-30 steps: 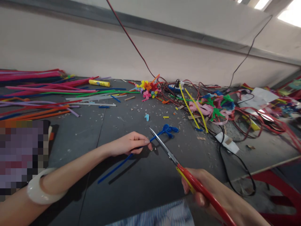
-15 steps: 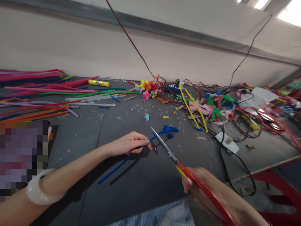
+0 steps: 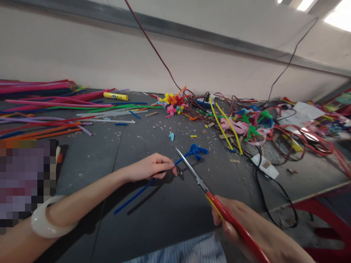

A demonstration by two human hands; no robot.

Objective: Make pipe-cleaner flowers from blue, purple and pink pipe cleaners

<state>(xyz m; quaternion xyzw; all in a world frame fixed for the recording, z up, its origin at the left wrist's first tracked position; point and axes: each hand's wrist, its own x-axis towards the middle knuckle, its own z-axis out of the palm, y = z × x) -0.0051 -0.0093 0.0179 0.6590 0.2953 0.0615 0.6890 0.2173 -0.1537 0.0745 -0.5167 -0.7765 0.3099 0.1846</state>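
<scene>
My left hand (image 3: pixel 155 166) pinches a blue pipe cleaner (image 3: pixel 134 197) between thumb and fingers, just above the dark tabletop. Its far end is bent into loops (image 3: pixel 195 149), and the straight tail runs toward me at lower left. In my right hand (image 3: pixel 230 215) is a pair of scissors (image 3: pixel 201 182) with red handles edged in yellow. The blades look nearly closed and cross the pipe cleaner between my left fingertips and the loops. Whether they touch it, I cannot tell.
Loose pipe cleaners (image 3: pixel 55 106) and a yellow tube (image 3: pixel 115 96) lie at back left. Small fuzzy flowers (image 3: pixel 171 104) stand near the wall. Two yellow strips (image 3: pixel 226 124), tangled cables (image 3: pixel 285 146) and scraps cover the right. A pixelated panel (image 3: pixel 24 179) is at left.
The handles of the scissors have drawn closer together as my right hand closed a little. My left hand and the blue pipe cleaner have stayed almost still.
</scene>
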